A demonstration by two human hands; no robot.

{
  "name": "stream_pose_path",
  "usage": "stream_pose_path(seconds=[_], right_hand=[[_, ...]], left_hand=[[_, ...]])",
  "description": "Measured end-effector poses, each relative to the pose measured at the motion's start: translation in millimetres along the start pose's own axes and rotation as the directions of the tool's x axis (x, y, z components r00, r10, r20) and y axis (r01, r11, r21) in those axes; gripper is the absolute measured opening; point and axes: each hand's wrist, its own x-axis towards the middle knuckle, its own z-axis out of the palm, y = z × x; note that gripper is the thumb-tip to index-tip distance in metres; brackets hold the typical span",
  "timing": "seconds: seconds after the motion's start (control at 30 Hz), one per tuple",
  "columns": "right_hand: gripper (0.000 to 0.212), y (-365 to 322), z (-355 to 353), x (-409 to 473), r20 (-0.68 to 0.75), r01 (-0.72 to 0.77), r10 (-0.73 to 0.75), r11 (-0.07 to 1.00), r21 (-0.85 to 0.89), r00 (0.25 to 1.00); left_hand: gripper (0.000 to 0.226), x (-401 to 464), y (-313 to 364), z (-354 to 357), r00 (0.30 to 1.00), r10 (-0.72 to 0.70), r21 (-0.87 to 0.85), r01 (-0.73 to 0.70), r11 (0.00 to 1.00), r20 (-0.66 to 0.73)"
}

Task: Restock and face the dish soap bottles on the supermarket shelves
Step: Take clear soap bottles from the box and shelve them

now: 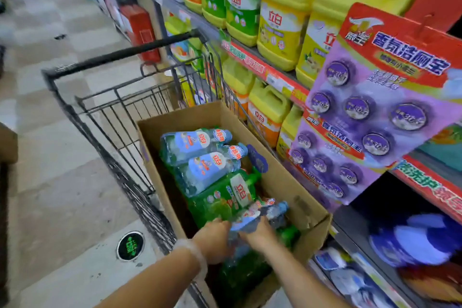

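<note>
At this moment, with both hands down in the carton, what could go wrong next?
Both hands, left hand and right hand, grip one blurred clear-blue bottle; lifting it could snag the green bottles packed against it. The hanging purple freshener cards jut over the cardboard box, so a rising bottle may knock them.

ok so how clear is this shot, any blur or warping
Head view: motion blur smears both hands, left and right, and the bottle they grip; shelf goods at lower right are smeared too; wide-angle bending tilts the shelves; lighting even, no harsh glare.
</note>
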Motion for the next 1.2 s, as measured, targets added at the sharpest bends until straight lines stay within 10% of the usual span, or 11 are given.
stream_pose_path(seconds=[0.37, 0.6, 1.07, 1.2], right_hand=[[0.106, -7.4, 35.9, 55.3, -0.183, -0.435, 0.491, 0.857, 0.276, 0.852], [0.090, -2.1, 36.8, 77.6, -0.076, -0.573, 0.682, 0.665, 0.479, 0.727], [0.101, 6.3, 36.1, 22.5, 0.096, -0.254, 0.449, 0.308, 0.917, 0.888], [0.061, -0.8, 17.1, -18.3, -0.023, -0.077, 0.314, 0.304, 0.950, 0.949]], left_hand=[[0.042, 77.2, -20.7, -15.5, 0.913, 0.284, -0.219, -0.226, 0.949, 0.292], [0.074, 112.3, -52.3, 0.4, 0.803, 0.329, -0.369, -0.148, 0.918, 0.497], [0.040, 117.9, -42.4, -29.2, 0.637, 0.327, -0.503, 0.111, 0.857, 0.698], [0.044, 89.6, -17.2, -48.8, 0.618, 0.460, -0.664, 0.137, 0.735, 0.637]])
